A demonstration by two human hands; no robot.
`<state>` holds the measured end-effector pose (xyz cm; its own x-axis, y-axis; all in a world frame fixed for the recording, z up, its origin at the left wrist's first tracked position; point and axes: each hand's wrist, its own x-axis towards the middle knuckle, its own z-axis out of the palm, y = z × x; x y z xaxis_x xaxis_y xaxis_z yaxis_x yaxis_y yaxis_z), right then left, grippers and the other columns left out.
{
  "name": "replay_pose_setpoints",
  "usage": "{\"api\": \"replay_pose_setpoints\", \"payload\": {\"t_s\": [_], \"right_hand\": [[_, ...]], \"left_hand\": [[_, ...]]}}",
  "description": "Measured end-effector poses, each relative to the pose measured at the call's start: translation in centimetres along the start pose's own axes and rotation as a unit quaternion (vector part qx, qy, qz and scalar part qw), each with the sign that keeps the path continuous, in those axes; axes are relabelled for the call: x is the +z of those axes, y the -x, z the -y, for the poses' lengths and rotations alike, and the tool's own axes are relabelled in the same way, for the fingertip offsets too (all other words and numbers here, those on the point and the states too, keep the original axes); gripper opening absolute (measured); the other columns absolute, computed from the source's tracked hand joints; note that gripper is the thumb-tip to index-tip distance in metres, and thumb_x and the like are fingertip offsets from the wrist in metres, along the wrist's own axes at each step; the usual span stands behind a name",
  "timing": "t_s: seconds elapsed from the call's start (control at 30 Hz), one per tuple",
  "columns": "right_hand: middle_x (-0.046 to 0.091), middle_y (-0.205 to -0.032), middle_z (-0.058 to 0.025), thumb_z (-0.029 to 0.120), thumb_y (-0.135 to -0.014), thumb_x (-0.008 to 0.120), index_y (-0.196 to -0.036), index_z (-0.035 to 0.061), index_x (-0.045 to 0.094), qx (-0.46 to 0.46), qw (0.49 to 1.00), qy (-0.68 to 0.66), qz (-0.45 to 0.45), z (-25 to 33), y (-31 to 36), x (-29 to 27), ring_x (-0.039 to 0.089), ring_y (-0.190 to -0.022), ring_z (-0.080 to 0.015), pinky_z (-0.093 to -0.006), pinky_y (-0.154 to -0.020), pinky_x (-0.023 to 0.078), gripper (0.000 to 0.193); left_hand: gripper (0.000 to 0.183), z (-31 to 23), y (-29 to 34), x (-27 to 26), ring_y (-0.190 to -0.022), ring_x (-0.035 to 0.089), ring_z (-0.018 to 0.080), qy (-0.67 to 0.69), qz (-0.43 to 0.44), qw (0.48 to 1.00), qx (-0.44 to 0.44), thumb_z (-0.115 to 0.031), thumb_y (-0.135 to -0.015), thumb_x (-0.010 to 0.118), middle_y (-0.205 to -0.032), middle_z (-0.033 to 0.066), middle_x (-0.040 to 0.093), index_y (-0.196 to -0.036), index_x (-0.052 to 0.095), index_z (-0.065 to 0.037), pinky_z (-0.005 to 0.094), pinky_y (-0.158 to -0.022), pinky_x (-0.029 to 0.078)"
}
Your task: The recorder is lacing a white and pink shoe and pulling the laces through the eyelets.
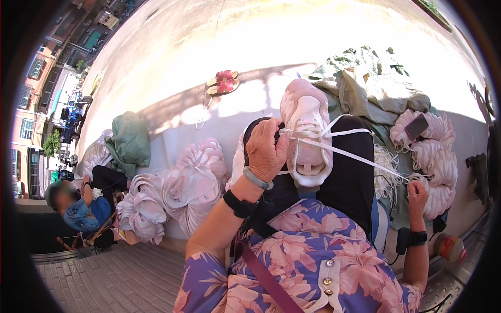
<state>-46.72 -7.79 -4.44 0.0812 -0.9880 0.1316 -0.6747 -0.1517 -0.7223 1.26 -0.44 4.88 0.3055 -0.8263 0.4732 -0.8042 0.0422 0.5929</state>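
A pale pink and white sneaker (pixel 311 106) rests on my lap between my knees, its opening and lacing facing up. White shoelace (pixel 360 159) crosses its front, and one long end stretches to the right. My right hand (pixel 417 198) is closed on that end, well away from the shoe. At the sneaker's left side my left hand (pixel 267 147) has its fingers pinched together on the lace beside the eyelets. The left fingertips are partly hidden by the hand.
Stacked pink-white shoe pieces (pixel 194 180) lie left; more stacks (pixel 437 159) sit right, a phone (pixel 416 127) on top. White laces (pixel 385 175) lie beside my right leg. Ahead are red sandals (pixel 224 87) and green cloth (pixel 360 99). Another person (pixel 86 211) sits far left.
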Motion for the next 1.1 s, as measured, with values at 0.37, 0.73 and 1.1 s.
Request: {"api": "replay_pose_setpoints", "payload": {"t_s": [0.37, 0.73, 1.1], "right_hand": [[0.052, -0.071, -0.0009, 0.006, -0.086, 0.061, -0.083, 0.0016, 0.060, -0.044, 0.996, 0.042, -0.059, 0.8, -0.8, -2.5, 0.045, -0.066, -0.0101, -0.0246, -0.061, 0.039, 0.005], [0.058, -0.078, -0.0007, 0.014, -0.090, 0.060, -0.091, 0.0023, 0.062, -0.068, 0.975, 0.143, -0.155, -4.6, -5.4, -11.7, 0.049, -0.070, -0.0085, -0.0240, -0.065, 0.043, 0.012], [0.052, -0.076, 0.0036, 0.008, -0.089, 0.059, -0.086, 0.0004, 0.060, -0.037, 0.996, 0.017, -0.074, 2.8, -6.8, -13.5, 0.044, -0.070, -0.0058, -0.0219, -0.061, 0.038, 0.009]], "left_hand": [[0.010, 1.5, -1.9, 0.2, -0.075, 0.056, 0.0102, 0.503, 0.172, 0.789, -0.307, -0.011, -0.084, 0.063, -0.077, 0.0023, 0.063, -0.085, 0.064, -0.002, 0.0250, -0.073, 0.044], [0.016, 1.1, -1.4, 1.3, -0.075, 0.051, 0.0155, 0.202, 0.174, 0.964, -0.020, -0.008, -0.068, 0.065, -0.090, 0.0049, 0.053, -0.079, 0.054, -0.004, 0.0272, -0.067, 0.044], [0.023, 0.6, -0.9, 1.2, -0.069, 0.051, 0.0186, 0.166, 0.128, 0.973, -0.093, -0.008, -0.063, 0.062, -0.080, 0.0074, 0.051, -0.084, 0.053, -0.003, 0.0284, -0.066, 0.045]]}}
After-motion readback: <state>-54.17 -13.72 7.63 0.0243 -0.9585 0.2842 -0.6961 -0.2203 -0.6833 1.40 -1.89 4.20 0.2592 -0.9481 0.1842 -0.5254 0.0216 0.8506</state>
